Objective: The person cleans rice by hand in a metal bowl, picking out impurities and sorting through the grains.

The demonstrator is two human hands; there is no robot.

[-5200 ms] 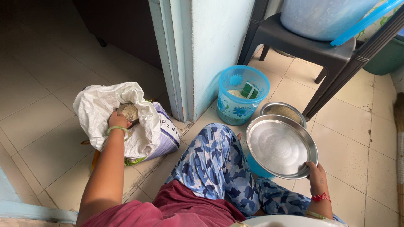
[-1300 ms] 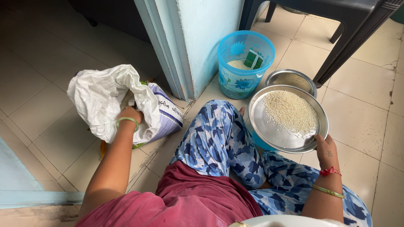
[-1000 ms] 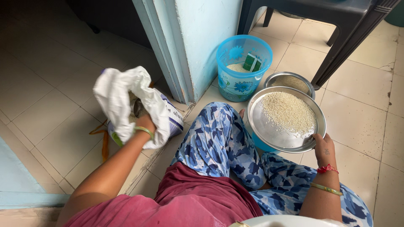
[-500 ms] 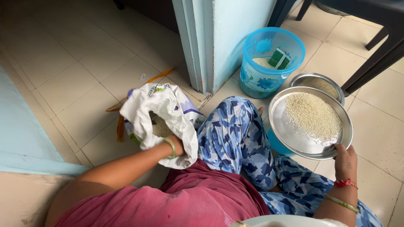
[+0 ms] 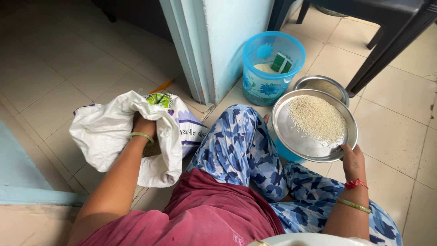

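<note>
**Seated on the floor: one hand in the sack, the other on the plate of rice**

Your left hand (image 5: 144, 128) reaches down into the open mouth of the white sack (image 5: 109, 132), which lies crumpled on the tiled floor (image 5: 68, 68) just beside your left knee. The sack's folds cover the fingers past the knuckles, so you cannot tell whether they are spread or closed, or whether they hold anything. A green bangle (image 5: 141, 135) sits at that wrist.

Your right hand (image 5: 351, 158) grips the near rim of the round steel plate (image 5: 291, 136), fingers closed on the edge with the thumb on top. The plate is held up in front of your right knee, roughly level, and carries a loose heap of white rice (image 5: 318, 119) toward its far side. A red thread and a green bangle circle that wrist.

Just behind the plate stands a smaller steel bowl (image 5: 324, 84), partly hidden by the plate's rim. Left of the bowl, against the pale blue door frame (image 5: 200, 50), stands a blue plastic tub (image 5: 269, 73) with a small green packet (image 5: 282, 62) and some pale grain inside. A dark plastic chair (image 5: 387, 27) stands at the upper right.
</note>
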